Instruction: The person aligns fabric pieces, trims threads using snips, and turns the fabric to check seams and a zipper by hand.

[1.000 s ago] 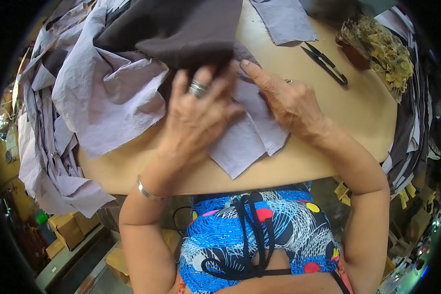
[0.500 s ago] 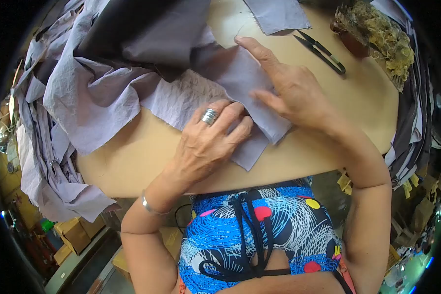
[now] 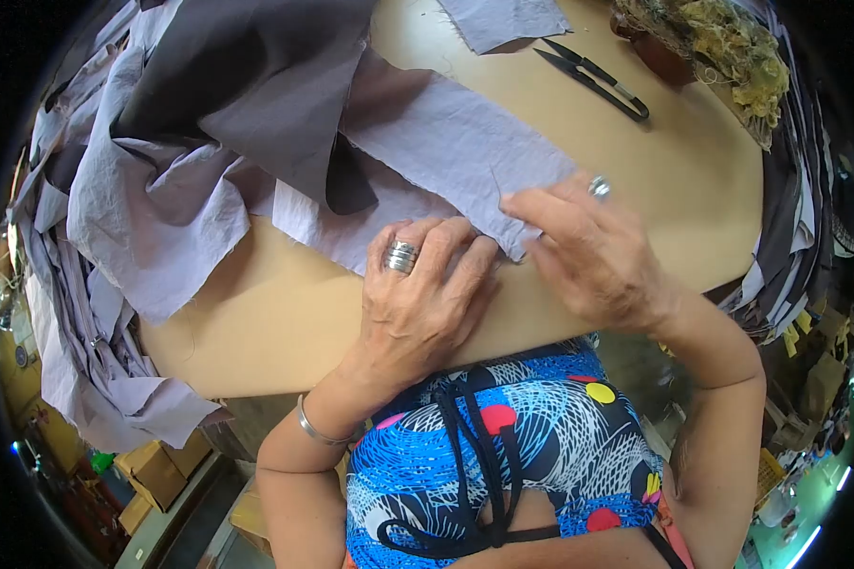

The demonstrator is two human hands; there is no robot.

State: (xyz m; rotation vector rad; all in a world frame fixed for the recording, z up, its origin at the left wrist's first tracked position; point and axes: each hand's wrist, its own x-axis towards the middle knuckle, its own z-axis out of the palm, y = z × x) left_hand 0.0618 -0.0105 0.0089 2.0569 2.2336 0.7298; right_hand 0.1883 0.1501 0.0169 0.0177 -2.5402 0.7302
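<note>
A strip of lilac-grey fabric (image 3: 460, 133) lies across the table, its frayed corner between my two hands. My left hand (image 3: 427, 294), wearing a wide silver ring, has its fingers curled onto the fabric's near edge; the fingertips are partly hidden. My right hand (image 3: 598, 256) is closed in a pinch beside the corner, slightly blurred. A thin dark line like a thread (image 3: 496, 182) rises from near its fingertips, but what the pinch holds is too small to make out. Dark grey fabric (image 3: 256, 85) overlaps the lilac pieces at the upper left.
Black thread snips (image 3: 593, 81) lie at the upper right of the table (image 3: 256, 341). Beyond them sits a tangled yellowish thread bundle (image 3: 735, 57). Another lilac piece (image 3: 508, 21) is at the far edge. Fabric heaps hang at left (image 3: 76, 313) and right (image 3: 807, 180).
My right hand has moved down from the fabric's upper area to its near corner, going from spread fingers to a pinch. The lilac strip now lies flatter. My left hand has shifted slightly down.
</note>
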